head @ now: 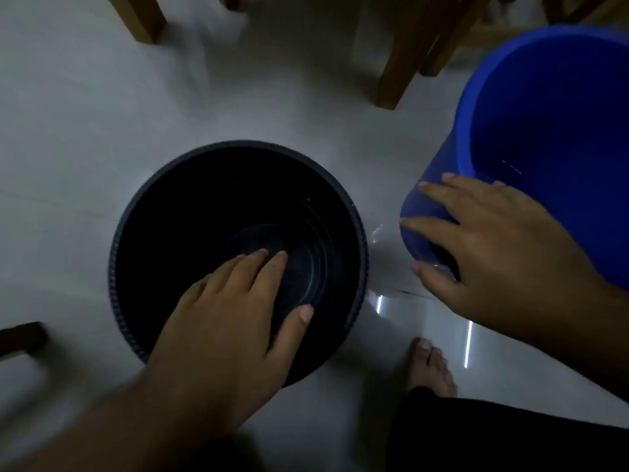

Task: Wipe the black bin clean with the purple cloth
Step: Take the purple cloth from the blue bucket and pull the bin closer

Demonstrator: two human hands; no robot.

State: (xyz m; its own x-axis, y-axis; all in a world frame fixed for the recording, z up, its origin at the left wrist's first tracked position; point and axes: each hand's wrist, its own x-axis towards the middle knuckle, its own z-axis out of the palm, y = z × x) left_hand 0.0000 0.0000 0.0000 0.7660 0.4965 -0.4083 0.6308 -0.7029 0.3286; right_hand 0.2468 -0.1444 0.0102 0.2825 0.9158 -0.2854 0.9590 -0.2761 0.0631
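The left forearm comes in from the lower left, nearest the lens, and its left hand (235,311) is spread flat over the mouth of the black bin (136,212) — fingers straight and slightly fanned, thumb out to the right, palm down, gripping nothing. Whether it touches the rim below the wrist cannot be told. The bin stands upright on the pale tiled floor (68,148) at the middle of the view, its ribbed rim round and its ringed bottom dimly visible past the fingertips.

Just to the right, apart from the bin, the right hand (486,240) lies open against the outer wall of a blue bucket (544,97) — fingers splayed across the wall near its rim, thumb down toward its base. The bucket looks tilted. A bare foot (430,366) stands on the floor below that hand, near the bin. Wooden furniture legs (394,69) stand beyond, at the top.
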